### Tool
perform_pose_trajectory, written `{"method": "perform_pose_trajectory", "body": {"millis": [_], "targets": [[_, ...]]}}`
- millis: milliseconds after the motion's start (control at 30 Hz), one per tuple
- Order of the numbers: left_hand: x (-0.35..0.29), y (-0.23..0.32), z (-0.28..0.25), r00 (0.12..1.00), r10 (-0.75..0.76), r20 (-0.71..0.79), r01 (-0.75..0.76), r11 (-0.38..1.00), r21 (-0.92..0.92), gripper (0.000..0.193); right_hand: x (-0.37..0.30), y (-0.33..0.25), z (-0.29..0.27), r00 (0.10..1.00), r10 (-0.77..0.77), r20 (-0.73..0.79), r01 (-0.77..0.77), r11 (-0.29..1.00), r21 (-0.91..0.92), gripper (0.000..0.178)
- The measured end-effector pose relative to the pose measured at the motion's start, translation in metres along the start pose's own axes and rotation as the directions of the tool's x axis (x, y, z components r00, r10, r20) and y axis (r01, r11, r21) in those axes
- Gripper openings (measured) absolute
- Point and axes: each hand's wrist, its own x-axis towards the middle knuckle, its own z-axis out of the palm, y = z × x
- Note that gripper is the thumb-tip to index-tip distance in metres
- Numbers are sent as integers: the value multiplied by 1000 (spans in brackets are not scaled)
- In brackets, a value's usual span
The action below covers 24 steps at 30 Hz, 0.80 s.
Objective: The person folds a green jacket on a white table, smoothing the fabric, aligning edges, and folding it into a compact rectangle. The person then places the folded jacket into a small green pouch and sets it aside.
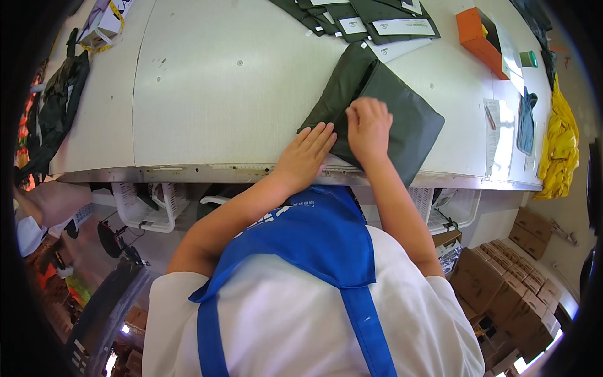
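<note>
A dark plastic bag (408, 119) lies aslant on the pale counter (207, 107), right of the upper centre of the frame, its lower corner reaching over the front edge. The person's left grip (308, 151) is a flattened hand, fingers straight and close together, palm down at the bag's left corner and clasping nothing; it probably steadies that side. The right grip (369, 129) is loosely curled over the crease across the bag, perhaps to press or draw the fold down. Lying close to the body, the bag seems placed so that both hands can bear on it. Similar labelled bags (377, 16) are heaped at the top of the frame, likely kept there to leave working room.

The right fingertips are turned under, so whether they pinch the plastic cannot be told. The bag's contents are hidden, and the heap is cut off by the upper edge. Below the counter, a white basket (147, 213) is partly covered, what it holds hard to make out.
</note>
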Motion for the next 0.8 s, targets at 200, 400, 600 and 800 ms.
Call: {"method": "perform_pose_trajectory", "body": {"millis": [200,400,600,800], "targets": [[-4,-3,-1,1000,-10,11,10,1000,-25,76,69,35,17,981,164,-107,-176,978,-116,9],[3,-10,-16,997,-22,-78,3,973,-232,76,76,48,18,935,336,-111,-327,940,93,15],[74,-32,-46,742,-363,563,563,-117,-818,72,-31,-2,-12,881,473,-7,-455,853,255,48],[80,70,-80,916,330,229,193,138,-971,72,-100,-46,-155,785,617,62,-595,722,352,95]]}}
